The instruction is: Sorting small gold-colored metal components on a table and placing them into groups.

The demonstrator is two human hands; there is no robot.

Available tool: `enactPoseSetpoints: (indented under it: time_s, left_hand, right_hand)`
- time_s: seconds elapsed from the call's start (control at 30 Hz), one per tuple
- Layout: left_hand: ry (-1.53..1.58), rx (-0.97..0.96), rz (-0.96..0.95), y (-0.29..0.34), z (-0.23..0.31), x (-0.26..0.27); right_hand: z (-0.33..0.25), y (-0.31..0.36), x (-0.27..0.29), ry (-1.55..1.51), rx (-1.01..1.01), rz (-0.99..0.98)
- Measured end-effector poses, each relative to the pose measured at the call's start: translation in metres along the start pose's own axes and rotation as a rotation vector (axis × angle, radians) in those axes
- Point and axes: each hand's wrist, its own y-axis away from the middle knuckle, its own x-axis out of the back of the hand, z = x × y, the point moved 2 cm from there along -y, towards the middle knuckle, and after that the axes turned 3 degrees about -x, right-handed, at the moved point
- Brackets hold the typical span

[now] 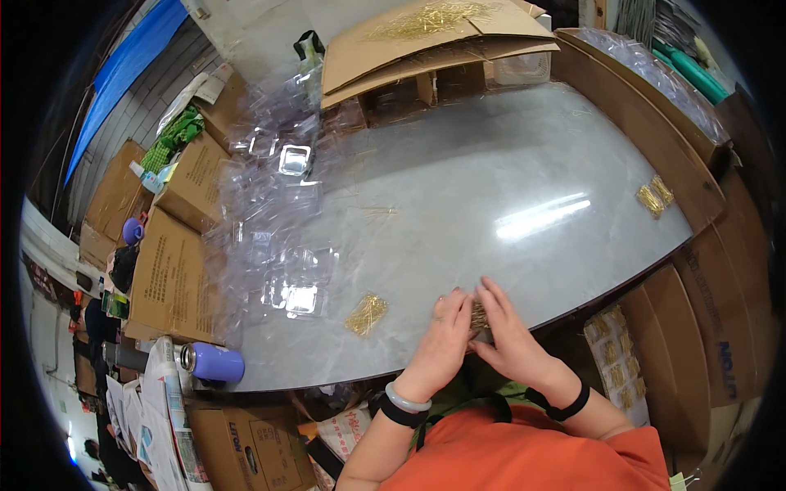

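Near the front edge of the grey table (426,245), my left hand (442,340) and my right hand (512,337) come together around a small bundle of thin gold-coloured metal pins (480,316). My fingers are closed on its two sides, and most of it is hidden between them. A loose heap of gold pins (366,314) lies on the table to the left of my hands. Two neat gold bundles (655,196) rest at the table's far right edge. A few single pins (381,213) are scattered farther back.
Clear plastic boxes (282,196) are piled along the left side. At the back, a cardboard sheet (434,33) carries more gold pins. A purple bottle (213,362) stands at the front left corner. Below right, an open carton (663,352) holds a tray of gold bundles (616,360).
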Motion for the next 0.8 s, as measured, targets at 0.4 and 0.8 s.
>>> enactPoseSetpoints:
  time_s: [0.4,0.8]
  left_hand:
    - [0.061,0.079,0.113,0.008,0.002,0.003]
    - [-0.107,0.076,0.17,0.009,0.004,-0.003]
  right_hand:
    - [-0.009,0.023,0.006,-0.021,-0.101,0.087]
    - [-0.004,-0.003,0.007,-0.017,0.088,0.01]
